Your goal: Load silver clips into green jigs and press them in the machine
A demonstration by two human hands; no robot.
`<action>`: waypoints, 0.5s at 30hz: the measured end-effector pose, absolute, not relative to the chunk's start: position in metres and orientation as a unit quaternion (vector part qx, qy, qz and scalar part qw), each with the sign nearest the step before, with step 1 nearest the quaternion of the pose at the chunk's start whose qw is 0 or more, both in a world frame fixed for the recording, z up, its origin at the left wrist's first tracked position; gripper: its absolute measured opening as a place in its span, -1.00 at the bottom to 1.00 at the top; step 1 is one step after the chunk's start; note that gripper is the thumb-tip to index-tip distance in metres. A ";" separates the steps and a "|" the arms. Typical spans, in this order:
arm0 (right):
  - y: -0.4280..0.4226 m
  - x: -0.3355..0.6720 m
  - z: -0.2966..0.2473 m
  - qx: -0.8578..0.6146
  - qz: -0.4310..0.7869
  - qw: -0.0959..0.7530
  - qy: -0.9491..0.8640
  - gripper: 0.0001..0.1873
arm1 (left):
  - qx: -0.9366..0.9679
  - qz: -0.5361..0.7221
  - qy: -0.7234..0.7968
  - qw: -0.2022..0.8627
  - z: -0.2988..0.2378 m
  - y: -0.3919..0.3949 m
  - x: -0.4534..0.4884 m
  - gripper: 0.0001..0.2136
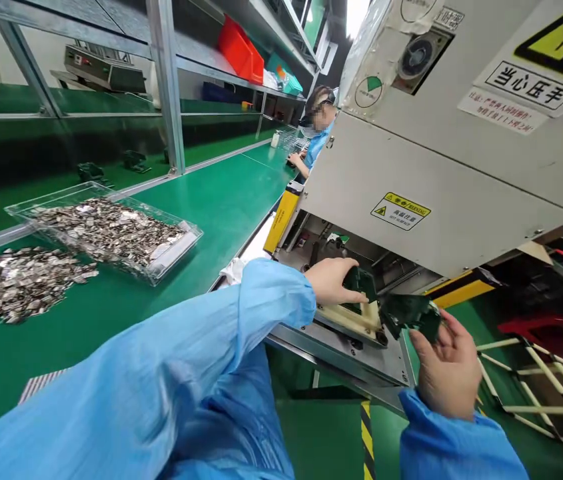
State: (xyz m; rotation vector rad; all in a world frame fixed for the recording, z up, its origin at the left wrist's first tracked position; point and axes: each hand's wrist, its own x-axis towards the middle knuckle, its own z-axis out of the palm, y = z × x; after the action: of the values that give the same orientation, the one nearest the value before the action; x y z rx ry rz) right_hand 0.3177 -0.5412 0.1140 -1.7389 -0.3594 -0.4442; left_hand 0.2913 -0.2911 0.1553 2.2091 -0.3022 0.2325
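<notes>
My left hand [334,280] reaches into the low opening of a grey press machine [351,160]. Its thumb and fingers are closed on a dark green plastic part [360,285], just above a cream-coloured fixture [371,317] on the metal bed. To the right, my right hand [448,363] grips a second dark green plastic part [411,315] between thumb and fingers, held out in front of the machine. This piece looks glossy and irregular in outline. The two parts are close to each other; whether they touch I cannot tell.
On the green bench [221,193] lie a clear tray [156,270] of small metal pieces and a loose metal heap [16,287]. Yellow guards [284,217] flank the machine opening. A co-worker [316,133] sits further back. A cream tube frame [536,373] stands at right.
</notes>
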 end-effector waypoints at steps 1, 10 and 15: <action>-0.537 0.322 0.116 -0.758 -0.169 0.604 -0.178 -0.21 | 0.874 0.101 -0.111 0.462 0.157 -0.293 0.291 -0.33; -0.481 0.361 0.139 -0.828 0.011 0.420 -0.370 -0.30 | 0.790 0.076 0.007 0.608 0.153 -0.180 0.147 -0.57; -0.505 0.336 0.128 -0.862 -0.109 0.374 -0.325 -0.28 | 0.799 0.009 0.100 0.593 0.098 -0.147 0.105 -0.50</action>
State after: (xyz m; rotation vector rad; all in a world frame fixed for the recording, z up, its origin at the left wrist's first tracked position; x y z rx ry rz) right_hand 0.3360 -0.5048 0.1284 -2.2064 -0.8313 -0.2785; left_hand 0.1048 -0.1467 0.0981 1.8579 0.2331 0.0198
